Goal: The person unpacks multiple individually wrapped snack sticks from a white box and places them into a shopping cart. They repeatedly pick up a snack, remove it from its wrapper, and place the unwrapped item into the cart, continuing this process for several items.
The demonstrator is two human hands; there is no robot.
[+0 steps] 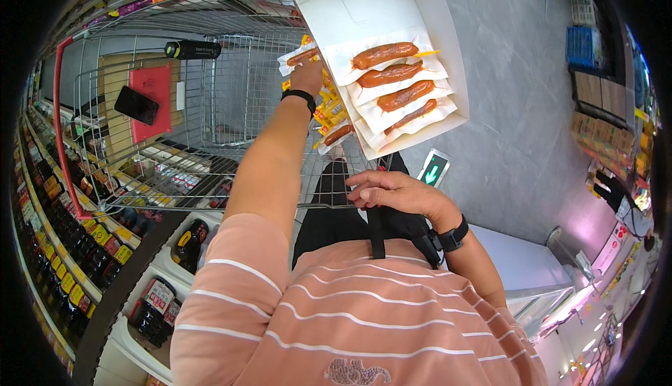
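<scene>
A white cardboard box (375,16) stands over the end of the wire shopping cart (233,92). Inside the box, several sausages (391,75) in white-backed packets lie in an overlapping row. My left hand (306,77) reaches down beside the box and has its fingers on a packaged sausage (303,56); the box wall hides part of the grip. Yellow packets (329,108) and another packaged sausage (338,134) lie below that hand. My right hand (396,192) lies palm down over the cart's near edge, fingers slightly apart, with bits of red showing beneath it.
In the cart are a black bottle (193,50), a red folder-like item (152,97) and a dark phone (136,105). Shelves of bottles (68,276) line the left. A lit green arrow sign (433,169) is in the grey floor (504,97). A white-topped case (517,257) stands right.
</scene>
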